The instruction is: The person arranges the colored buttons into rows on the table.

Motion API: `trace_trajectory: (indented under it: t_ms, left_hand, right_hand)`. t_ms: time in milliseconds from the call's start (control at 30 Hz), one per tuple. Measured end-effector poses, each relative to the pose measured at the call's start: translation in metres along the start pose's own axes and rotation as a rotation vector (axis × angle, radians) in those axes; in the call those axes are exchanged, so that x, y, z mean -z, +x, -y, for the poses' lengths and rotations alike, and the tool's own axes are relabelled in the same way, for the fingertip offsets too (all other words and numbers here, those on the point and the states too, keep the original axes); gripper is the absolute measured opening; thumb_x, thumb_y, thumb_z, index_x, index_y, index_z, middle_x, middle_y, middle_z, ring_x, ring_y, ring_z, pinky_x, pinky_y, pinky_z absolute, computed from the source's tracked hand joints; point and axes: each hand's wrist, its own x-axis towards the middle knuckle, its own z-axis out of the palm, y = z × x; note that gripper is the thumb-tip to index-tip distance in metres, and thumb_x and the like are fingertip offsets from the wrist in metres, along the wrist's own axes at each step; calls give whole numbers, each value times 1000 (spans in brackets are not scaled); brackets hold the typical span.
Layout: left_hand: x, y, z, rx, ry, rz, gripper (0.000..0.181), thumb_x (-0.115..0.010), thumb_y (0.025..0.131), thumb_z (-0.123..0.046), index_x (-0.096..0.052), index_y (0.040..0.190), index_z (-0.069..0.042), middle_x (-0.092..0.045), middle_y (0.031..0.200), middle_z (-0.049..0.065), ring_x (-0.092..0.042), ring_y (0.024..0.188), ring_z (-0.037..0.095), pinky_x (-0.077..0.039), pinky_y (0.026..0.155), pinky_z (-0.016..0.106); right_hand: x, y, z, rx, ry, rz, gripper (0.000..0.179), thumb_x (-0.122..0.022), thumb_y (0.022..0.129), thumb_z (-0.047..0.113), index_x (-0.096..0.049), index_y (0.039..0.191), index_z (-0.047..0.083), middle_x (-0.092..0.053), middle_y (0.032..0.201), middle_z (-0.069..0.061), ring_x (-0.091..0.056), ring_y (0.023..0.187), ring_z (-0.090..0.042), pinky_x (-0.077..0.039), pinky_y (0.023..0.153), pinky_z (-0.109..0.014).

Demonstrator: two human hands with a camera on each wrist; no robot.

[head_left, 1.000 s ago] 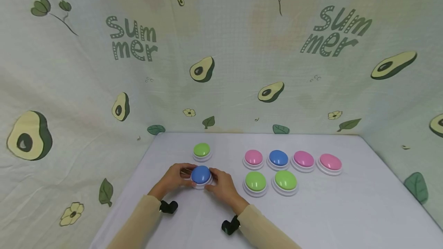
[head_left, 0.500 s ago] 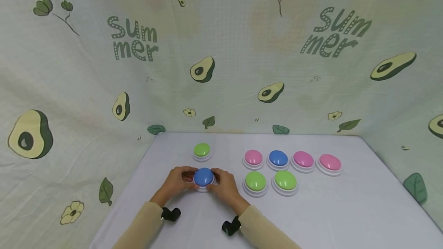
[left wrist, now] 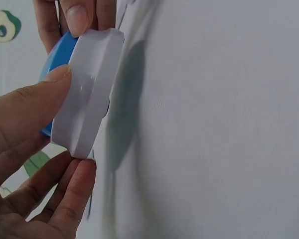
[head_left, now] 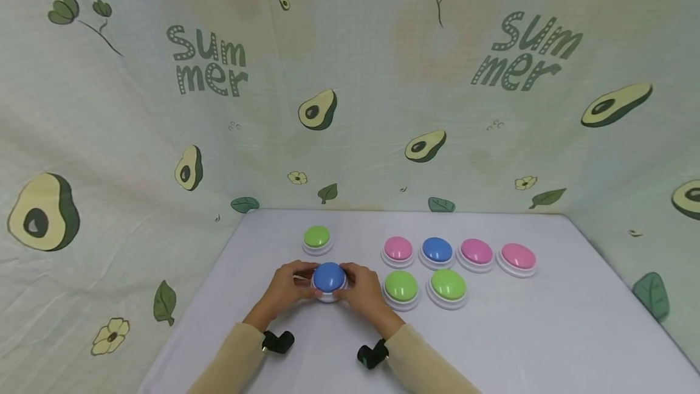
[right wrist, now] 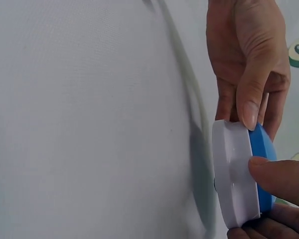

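Between both hands is a push button with a blue dome point(head_left: 329, 276) and a white round base point(left wrist: 84, 94). My left hand point(head_left: 290, 287) grips its left side, thumb on the near rim and fingers around the far side. From the right, my right hand point(head_left: 365, 292) grips it the same way. In both wrist views the button hangs just off the white tabletop, its shadow point(left wrist: 127, 104) apart from the base. Behind it stands a green button point(head_left: 316, 238). Just right of my right hand sits another green button point(head_left: 401, 286).
Right of the hands, a back row has a pink button point(head_left: 398, 249), a blue button point(head_left: 437, 250) and two more pink buttons point(head_left: 476, 252). A further green button point(head_left: 448, 285) stands in front of them. A printed cloth point(head_left: 361, 78) hangs behind the white table point(head_left: 525, 333).
Both hands have carried the blue-domed button a little to the right, keeping hold of it. The other buttons stay where they were.
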Motion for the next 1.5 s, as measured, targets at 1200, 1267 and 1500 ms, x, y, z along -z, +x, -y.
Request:
trace_trajectory:
  t_ms: [1200,1267,1500]
  left_hand:
    - [-172,25,-107,-214,-163,-140,47,-89,79,4,-72,122,2,-73,120,14,-71,113,27,-61,93,31]
    - [-184,27,-113,-217,-168,-132,47,-89,78,6,-72,121,4,-72,120,16,-71,113,26,-61,92,30]
    - [-214,32,-134,-220,-156,-98,47,-87,80,8,-71,123,6,-71,122,16,-70,116,25,-59,93,25]
  right_hand:
    - [157,-76,-31,-170,-44,-241,65,-83,85,-3,-57,144,-9,-57,145,-31,-56,135,-44,-51,106,-42]
    - [166,-83,-35,-188,-59,-251,65,-84,85,-2,-56,144,-9,-57,145,-32,-56,135,-44,-51,106,-42]
    - [192,-101,-42,-239,-86,-279,70,-86,84,1,-54,145,-10,-54,147,-32,-54,136,-46,-50,106,-43]
